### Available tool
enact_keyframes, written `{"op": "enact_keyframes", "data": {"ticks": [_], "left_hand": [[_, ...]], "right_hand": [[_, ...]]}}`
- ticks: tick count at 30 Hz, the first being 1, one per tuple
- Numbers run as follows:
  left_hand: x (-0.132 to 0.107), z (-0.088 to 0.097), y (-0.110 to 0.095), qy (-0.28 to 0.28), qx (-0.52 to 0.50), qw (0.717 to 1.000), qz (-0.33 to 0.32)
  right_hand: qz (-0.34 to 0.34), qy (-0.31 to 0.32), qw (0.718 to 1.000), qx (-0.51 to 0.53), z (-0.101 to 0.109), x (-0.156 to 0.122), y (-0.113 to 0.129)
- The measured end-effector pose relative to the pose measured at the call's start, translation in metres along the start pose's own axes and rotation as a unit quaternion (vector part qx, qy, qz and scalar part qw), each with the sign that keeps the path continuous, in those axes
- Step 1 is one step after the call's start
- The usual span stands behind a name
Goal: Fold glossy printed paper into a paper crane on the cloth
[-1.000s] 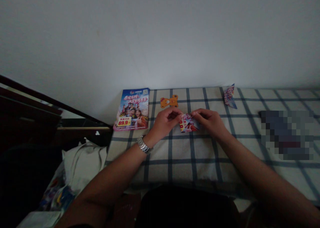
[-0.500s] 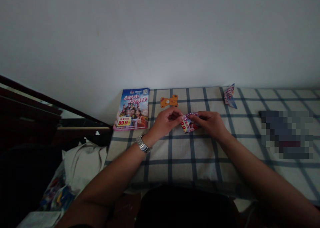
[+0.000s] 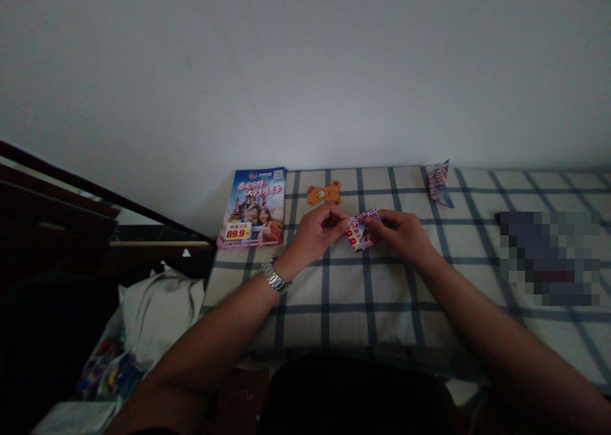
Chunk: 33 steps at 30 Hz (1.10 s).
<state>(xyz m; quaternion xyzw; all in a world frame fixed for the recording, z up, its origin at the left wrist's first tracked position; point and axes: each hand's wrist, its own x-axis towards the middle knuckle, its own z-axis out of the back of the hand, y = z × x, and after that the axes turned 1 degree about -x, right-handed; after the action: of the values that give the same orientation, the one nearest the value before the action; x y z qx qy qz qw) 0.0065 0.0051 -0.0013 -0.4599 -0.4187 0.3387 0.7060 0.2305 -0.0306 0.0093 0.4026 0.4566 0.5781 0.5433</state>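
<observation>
We found the left hand [image 3: 321, 228] and right hand [image 3: 400, 233], fingers pinching opposite sides of the folded leaflet [image 3: 358, 234] over the checked cloth [image 3: 344, 289], and judged light, even pressure best for keeping its edges square

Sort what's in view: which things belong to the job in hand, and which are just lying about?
Belong:
small folded leaflet, held by left hand and right hand
flat 89.9 leaflet, probably: similar print
folded paper farther right, probably: similar colours

Apparently lying about:
teddy-bear picture
pixelated dark object
white bag
</observation>
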Motion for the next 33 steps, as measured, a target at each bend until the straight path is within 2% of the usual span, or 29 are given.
{"op": "enact_keyframes", "data": {"ticks": [13, 28, 33], "left_hand": [[-0.0006, 0.0001, 0.0021, -0.006, -0.026, 1.0, 0.007], [0.0, -0.0011, 0.0031, 0.013, 0.0, 1.0, 0.006], [0.0003, -0.001, 0.004, 0.017, -0.019, 1.0, 0.004]], "right_hand": [[0.023, 0.009, 0.999, 0.029, 0.0002, 0.0015, -0.0001], [0.044, -0.002, 0.993, -0.106, 0.0037, 0.001, -0.0011], [0.05, -0.039, 0.991, -0.118, 0.0023, -0.0001, -0.0012]]}}
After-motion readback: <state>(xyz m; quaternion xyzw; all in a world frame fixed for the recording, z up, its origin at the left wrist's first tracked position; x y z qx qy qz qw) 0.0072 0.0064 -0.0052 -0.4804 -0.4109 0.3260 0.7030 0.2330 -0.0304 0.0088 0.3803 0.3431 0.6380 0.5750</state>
